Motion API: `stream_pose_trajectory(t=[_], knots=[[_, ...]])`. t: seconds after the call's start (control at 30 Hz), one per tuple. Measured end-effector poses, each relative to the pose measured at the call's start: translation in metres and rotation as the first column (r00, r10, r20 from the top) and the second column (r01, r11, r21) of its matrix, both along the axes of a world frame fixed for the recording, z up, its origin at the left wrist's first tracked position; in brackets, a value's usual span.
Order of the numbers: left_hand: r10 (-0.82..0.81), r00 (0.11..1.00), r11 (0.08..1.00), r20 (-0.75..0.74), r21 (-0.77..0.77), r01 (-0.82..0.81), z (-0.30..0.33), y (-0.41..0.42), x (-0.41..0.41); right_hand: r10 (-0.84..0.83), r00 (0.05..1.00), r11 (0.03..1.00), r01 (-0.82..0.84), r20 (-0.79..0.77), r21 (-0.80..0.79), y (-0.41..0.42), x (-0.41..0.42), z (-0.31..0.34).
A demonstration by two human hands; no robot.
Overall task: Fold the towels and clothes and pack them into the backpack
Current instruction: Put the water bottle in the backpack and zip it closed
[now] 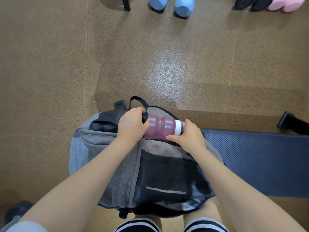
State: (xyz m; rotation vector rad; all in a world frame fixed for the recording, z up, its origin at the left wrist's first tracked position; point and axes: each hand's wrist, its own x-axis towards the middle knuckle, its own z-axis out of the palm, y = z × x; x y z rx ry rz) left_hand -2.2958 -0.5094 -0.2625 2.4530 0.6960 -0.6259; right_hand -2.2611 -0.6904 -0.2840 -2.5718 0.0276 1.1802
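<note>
Bare knees [205,213] frame the grey-and-black backpack [103,158]. Left hand [132,125] grips its opening; right hand [190,136] pinches the pink water bottle [161,127] lying across the mouth. No towels visible. The bottle may snag on the rim.

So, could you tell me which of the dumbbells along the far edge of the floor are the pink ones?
The pink dumbbells are the pair at the far right corner, beside the black ones; the light blue pair sits nearer the middle.
</note>
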Motion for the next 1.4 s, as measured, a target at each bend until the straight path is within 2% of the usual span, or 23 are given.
stream_pose_trajectory(t=[0.23, 0.37, 0.4, 0.47, 0.53, 0.57, 0.67, 0.73, 0.8, 0.83, 0.9, 1.0, 1.07, 1.17, 1.23, 1.27, 1.33, 1.4], knots=[[-0.01, 0.998, 1.0, 0.056, 0.027, 0.008, -0.005, 0.01, -0.008, 0.058, 0.998, 0.993, -0.059, 0.018, 0.103, 0.041, -0.006, -0.01], [-0.074, 0.996, 0.997, 0.04, -0.029, 0.075, -0.008, 0.016, -0.008, -0.076, 0.992, 0.96, 0.1, -0.098, 0.262, 0.024, -0.003, -0.009], [-0.125, 0.991, 0.992, 0.039, -0.005, 0.126, -0.006, 0.016, -0.009, -0.107, 0.983, 0.946, 0.146, -0.148, 0.288, 0.02, -0.003, -0.005], [-0.315, 0.947, 0.937, 0.062, 0.178, 0.3, -0.005, 0.015, -0.01, -0.11, 0.976, 0.946, 0.16, -0.186, 0.283, 0.008, -0.002, 0.004], [-0.445, 0.895, 0.86, 0.038, 0.294, 0.416, 0.001, 0.012, -0.013, -0.089, 0.987, 0.967, 0.119, -0.136, 0.226, -0.012, 0.0, 0.014], [-0.487, 0.872, 0.84, 0.054, 0.304, 0.45, 0.004, 0.01, -0.015, -0.084, 0.992, 0.975, 0.102, -0.098, 0.198, -0.025, 0.0, 0.019], [-0.538, 0.823, 0.84, 0.181, 0.201, 0.505, 0.009, -0.005, -0.026, -0.014, 0.994, 0.986, 0.031, -0.104, 0.163, -0.064, -0.007, 0.031], [-0.559, 0.783, 0.828, 0.273, 0.146, 0.541, 0.009, -0.019, -0.04, 0.122, 0.985, 0.981, -0.102, -0.118, 0.166, -0.083, -0.016, 0.036], [-0.572, 0.754, 0.813, 0.322, 0.105, 0.572, 0.007, -0.034, -0.055, 0.276, 0.96, 0.946, -0.262, -0.05, 0.19, -0.095, -0.023, 0.039], [-0.583, 0.738, 0.804, 0.34, 0.108, 0.585, 0.004, -0.041, -0.063, 0.389, 0.92, 0.899, -0.39, 0.043, 0.198, -0.099, -0.027, 0.038], [-0.604, 0.729, 0.791, 0.323, 0.124, 0.6, -0.002, -0.059, -0.078, 0.591, 0.754, 0.751, -0.644, 0.287, 0.144, -0.099, -0.036, 0.035], [-0.558, 0.772, 0.83, 0.305, 0.228, 0.51, -0.005, -0.081, -0.096, 0.699, 0.52, 0.558, -0.826, 0.491, 0.082, -0.093, -0.058, 0.04], [-0.52, 0.798, 0.85, 0.305, 0.275, 0.449, -0.007, -0.083, -0.107, 0.745, 0.44, 0.467, -0.881, 0.502, 0.08, -0.095, -0.073, 0.043], [-0.467, 0.806, 0.882, 0.364, 0.252, 0.397, -0.008, -0.076, -0.124, 0.8, 0.423, 0.414, -0.902, 0.426, 0.12, -0.092, -0.079, 0.049], [-0.454, 0.795, 0.891, 0.403, 0.206, 0.405, -0.006, -0.068, -0.132, 0.843, 0.425, 0.366, -0.903, 0.33, 0.226, -0.083, -0.076, 0.056], [-0.451, 0.797, 0.892, 0.402, 0.189, 0.409, -0.003, -0.065, -0.134, 0.842, 0.469, 0.391, -0.871, 0.266, 0.296, -0.076, -0.075, 0.06], [-0.46, 0.795, 0.887, 0.396, 0.162, 0.432, 0.004, -0.056, -0.136, 0.734, 0.654, 0.564, -0.736, 0.181, 0.374, -0.057, -0.072, 0.069], [-0.49, 0.787, 0.865, 0.375, 0.093, 0.494, 0.01, -0.048, -0.133, 0.516, 0.841, 0.745, -0.535, 0.164, 0.398, -0.032, -0.064, 0.069]])
